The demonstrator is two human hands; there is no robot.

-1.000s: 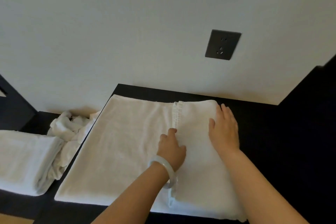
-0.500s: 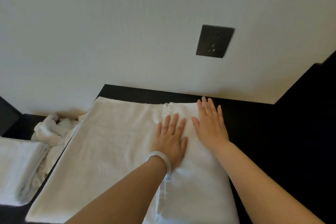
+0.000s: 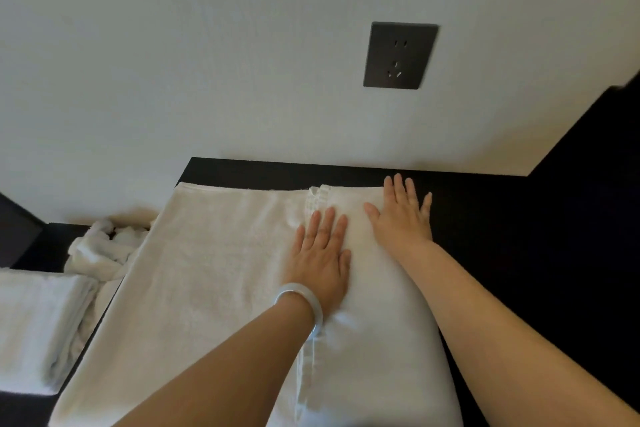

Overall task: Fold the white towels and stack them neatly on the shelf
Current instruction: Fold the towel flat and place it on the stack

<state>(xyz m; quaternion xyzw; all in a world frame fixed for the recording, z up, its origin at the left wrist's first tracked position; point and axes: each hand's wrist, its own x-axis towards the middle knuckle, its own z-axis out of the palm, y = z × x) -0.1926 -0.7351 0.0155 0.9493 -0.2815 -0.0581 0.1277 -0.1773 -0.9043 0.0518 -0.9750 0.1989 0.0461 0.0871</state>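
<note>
A large white towel (image 3: 207,288) lies spread on the black shelf top (image 3: 502,253), its right part folded over so a woven hem band (image 3: 317,199) runs down the middle. My left hand (image 3: 320,253), with a pale bangle on the wrist, presses flat on the folded layer beside that hem, fingers straight. My right hand (image 3: 403,218) lies flat with spread fingers on the towel's far right corner, its outer fingers reaching over the edge onto the black surface.
A folded white towel (image 3: 34,329) rests on a lower black surface at the left. A crumpled white towel (image 3: 104,250) lies behind it against the wall. A dark wall socket (image 3: 400,55) sits above the shelf. A black side panel (image 3: 595,156) rises at the right.
My left hand went from curled at the hem to flat, fingers straight. Both hands slid toward the wall along the folded layer. The view moved closer to the towel.
</note>
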